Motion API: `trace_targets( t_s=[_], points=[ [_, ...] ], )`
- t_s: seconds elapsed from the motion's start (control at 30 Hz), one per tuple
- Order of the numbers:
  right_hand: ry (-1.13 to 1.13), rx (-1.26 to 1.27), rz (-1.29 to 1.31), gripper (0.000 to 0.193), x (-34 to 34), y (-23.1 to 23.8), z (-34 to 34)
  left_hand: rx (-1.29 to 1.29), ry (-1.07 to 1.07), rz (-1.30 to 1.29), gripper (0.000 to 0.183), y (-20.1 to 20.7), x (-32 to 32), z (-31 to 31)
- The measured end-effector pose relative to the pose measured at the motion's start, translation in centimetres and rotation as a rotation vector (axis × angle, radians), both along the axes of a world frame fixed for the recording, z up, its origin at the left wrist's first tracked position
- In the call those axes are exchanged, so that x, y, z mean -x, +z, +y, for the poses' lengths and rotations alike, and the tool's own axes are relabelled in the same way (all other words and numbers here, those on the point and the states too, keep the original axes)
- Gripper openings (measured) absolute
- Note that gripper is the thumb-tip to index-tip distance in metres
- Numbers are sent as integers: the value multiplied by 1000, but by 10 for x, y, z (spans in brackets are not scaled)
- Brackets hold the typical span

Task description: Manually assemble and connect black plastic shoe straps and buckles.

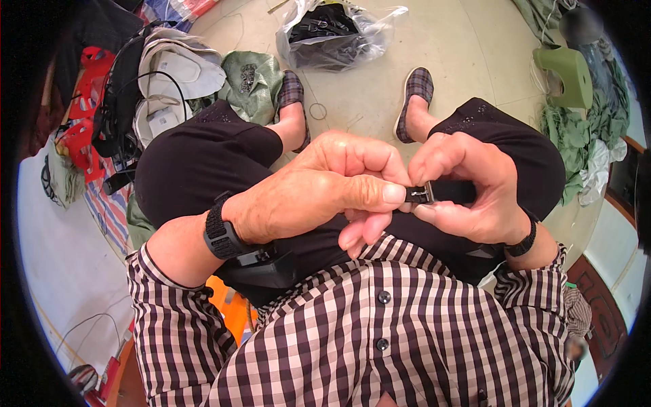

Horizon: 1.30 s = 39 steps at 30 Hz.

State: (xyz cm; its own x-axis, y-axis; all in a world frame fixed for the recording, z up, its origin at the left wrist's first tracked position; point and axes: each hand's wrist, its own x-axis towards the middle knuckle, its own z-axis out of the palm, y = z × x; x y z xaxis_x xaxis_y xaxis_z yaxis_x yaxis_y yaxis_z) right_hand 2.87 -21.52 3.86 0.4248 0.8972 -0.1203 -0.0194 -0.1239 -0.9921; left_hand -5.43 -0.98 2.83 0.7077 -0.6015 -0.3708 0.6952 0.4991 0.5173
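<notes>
Over my lap, a short black strap (413, 195) with a small metal buckle (428, 192) sits between my two hands. My left hand (305, 186) pinches the strap between thumb and forefinger, its other fingers curled beneath. On the other side, my right hand (478, 180) grips the buckle with its thumb below and its forefinger above. The fingertips of both hands nearly meet there. How much of the strap lies behind my fingers is hidden.
On the floor ahead stands a clear plastic bag (369, 44) holding black straps. By my left foot, a green cloth sack (268, 68) has small metal pieces on it. White bags (180, 71) lie at left, a green stool (566, 74) and green cloth (576, 136) at right.
</notes>
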Motion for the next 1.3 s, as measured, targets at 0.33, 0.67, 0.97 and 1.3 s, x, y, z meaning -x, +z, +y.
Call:
trace_targets(
  t_s=[0.33,0.67,0.97,1.3],
  points=[
    [-68,-9,245,26,4,0,0,78,12,16,14,-5,2,-2],
    [16,-79,-185,24,-3,-1,2,60,-7,82,15,-3,-1,-1],
    [16,51,-213,24,-1,9,2,-144,-126,-36,17,7,-7,9],
    [73,94,-290,25,-1,12,5,-136,-96,0,19,8,-8,6]
  ],
)
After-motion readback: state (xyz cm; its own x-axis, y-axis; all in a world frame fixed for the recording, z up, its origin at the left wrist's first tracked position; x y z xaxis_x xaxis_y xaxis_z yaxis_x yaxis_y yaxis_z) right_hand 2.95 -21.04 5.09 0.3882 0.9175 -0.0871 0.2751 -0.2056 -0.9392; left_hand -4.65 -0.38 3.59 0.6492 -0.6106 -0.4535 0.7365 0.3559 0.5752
